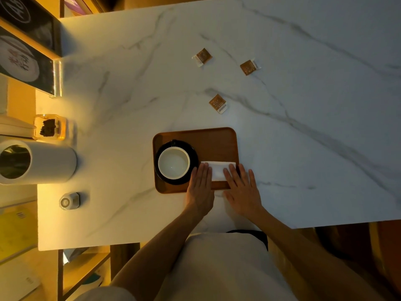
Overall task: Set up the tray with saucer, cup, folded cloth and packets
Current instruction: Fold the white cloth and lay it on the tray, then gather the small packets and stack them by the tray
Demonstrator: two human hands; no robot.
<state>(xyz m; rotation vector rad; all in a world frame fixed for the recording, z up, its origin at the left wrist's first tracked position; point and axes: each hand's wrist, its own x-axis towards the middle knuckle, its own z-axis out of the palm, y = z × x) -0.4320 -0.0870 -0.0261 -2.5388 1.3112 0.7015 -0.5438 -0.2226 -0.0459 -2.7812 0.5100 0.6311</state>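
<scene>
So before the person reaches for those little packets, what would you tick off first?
1. Cup sits on the saucer, on the tray's left side: ok.
2. Folded cloth lies on the tray, near its front right corner: ok.
3. Both hands free to pick up: not ok; the left hand and right hand rest flat on the cloth.
4. Room left on the tray: ok; bare wood shows behind the cloth.
5. All three packets located: ok; nearest packet, left packet and right packet lie on the table beyond the tray.
6. Packets on the tray: not ok, none yet.
</scene>
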